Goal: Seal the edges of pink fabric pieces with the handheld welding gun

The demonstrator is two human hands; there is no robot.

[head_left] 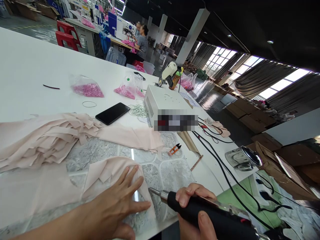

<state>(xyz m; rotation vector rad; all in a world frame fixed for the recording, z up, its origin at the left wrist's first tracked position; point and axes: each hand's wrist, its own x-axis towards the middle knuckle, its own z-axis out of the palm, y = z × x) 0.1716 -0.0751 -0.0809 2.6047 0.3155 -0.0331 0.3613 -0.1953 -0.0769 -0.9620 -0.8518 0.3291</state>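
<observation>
My left hand (120,200) lies with spread fingers on a pale pink fabric piece (110,170), pressing it against a grey marble-patterned mat (172,170). The upper end of that piece is folded over. In my right hand (186,226) is a thick black cylindrical hand tool (215,216) with a tapered metal tip. Its tip sits at the fabric's right edge, close to my left fingers; whether it touches the cloth I cannot tell. Another pink strip (130,138) and a layered stack of pink fabric pieces (50,136) lie beyond my left hand.
Orange thread snips (175,149) lie on the mat. Behind are a black phone (113,113), a white box unit (167,100) and bags of pink pieces (87,88). Black cables (220,160) cross the table's right side near a glass jar (240,158). A person (142,43) sits in the background.
</observation>
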